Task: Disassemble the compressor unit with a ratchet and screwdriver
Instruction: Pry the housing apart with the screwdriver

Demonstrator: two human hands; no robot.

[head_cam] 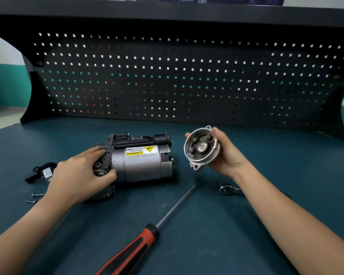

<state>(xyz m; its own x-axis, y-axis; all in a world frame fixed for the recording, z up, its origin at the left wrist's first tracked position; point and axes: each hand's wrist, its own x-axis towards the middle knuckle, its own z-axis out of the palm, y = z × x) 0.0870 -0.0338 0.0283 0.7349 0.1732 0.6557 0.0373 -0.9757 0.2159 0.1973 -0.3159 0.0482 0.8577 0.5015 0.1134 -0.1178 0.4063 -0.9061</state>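
Two grips: left hand [79, 173] clasps compressor [141, 163]; right hand [228, 153] holds end cap [201, 148] near its right edge.

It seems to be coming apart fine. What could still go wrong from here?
The end cap is held in the air by the right hand alone; a slip could drop it on the bench. The compressor lies on its rounded side, so it might roll if the left hand lets go. Two loose screws lie beside the left forearm and could get brushed away.

compressor [141, 162] left of end cap [201, 148] (screwdriver [153, 229] nearer)
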